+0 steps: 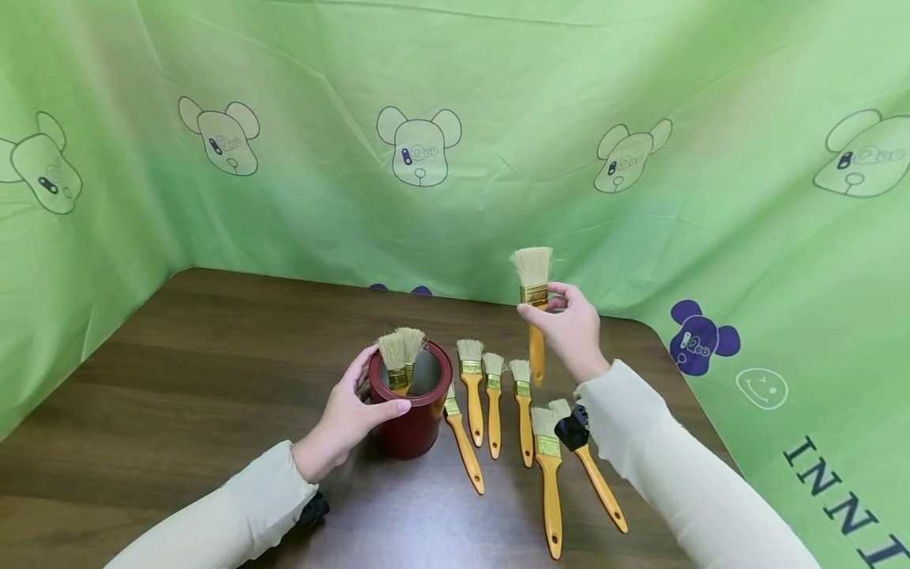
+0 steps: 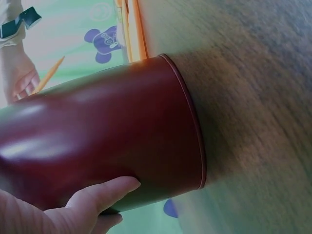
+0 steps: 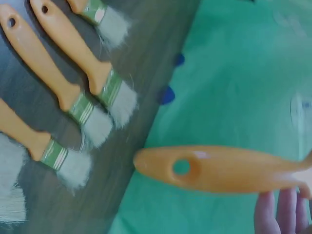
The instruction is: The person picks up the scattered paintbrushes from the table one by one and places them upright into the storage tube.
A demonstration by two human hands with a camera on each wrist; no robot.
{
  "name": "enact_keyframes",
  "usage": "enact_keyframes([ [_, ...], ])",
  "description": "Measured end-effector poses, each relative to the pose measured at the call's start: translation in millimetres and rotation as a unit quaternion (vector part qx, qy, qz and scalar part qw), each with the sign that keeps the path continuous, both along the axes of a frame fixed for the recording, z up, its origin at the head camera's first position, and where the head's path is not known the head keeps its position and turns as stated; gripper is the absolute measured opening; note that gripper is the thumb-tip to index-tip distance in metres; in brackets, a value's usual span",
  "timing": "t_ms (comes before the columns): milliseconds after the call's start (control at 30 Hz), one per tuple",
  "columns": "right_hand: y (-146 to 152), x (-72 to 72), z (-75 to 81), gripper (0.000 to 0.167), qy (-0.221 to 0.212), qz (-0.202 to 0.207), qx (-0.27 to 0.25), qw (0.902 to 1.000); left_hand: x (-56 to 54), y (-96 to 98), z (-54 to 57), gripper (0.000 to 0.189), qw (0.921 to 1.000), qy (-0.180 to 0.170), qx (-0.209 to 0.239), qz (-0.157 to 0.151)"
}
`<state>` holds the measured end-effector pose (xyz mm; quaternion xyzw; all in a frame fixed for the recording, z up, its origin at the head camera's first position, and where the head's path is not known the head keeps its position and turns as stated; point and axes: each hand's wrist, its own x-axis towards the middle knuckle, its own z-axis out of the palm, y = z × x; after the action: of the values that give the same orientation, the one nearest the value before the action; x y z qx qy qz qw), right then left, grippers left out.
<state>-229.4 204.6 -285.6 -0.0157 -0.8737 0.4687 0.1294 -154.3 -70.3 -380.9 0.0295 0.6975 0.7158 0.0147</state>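
My left hand (image 1: 343,423) grips a dark red cylindrical pot (image 1: 414,431) standing on the table, its thumb along the near side below the rim. Inside the pot, two paintbrushes (image 1: 400,350) stand with pale bristles up. My right hand (image 1: 571,328) pinches another paintbrush (image 1: 536,356) near its metal band. This brush is held up in the air to the right of the pot, bristles up and handle down. In the right wrist view, the end of its orange handle (image 3: 229,168) shows a hole, while its bristles lie out of sight.
Several paintbrushes with orange handles, among them a larger one (image 1: 550,506), lie right of the pot, bristles pointing away. One brush (image 1: 604,494) is partly covered by the right wrist strap. The brown wooden table (image 1: 178,379) meets a green printed cloth (image 1: 320,213) behind.
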Motion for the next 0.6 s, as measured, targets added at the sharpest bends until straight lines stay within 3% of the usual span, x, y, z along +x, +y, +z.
enact_keyframes([
  [267,-39.3,3.7,-3.2,0.056,0.061,-0.022,-0.071,0.9954,1.3,-1.3,0.3,0.087,1.0,-0.003,-0.002,-0.003],
  [600,-77.8,5.6,8.3,0.054,0.114,-0.085,-0.192,0.9709,1.4,-0.3,0.6,0.086,1.0,0.002,0.0,-0.009],
])
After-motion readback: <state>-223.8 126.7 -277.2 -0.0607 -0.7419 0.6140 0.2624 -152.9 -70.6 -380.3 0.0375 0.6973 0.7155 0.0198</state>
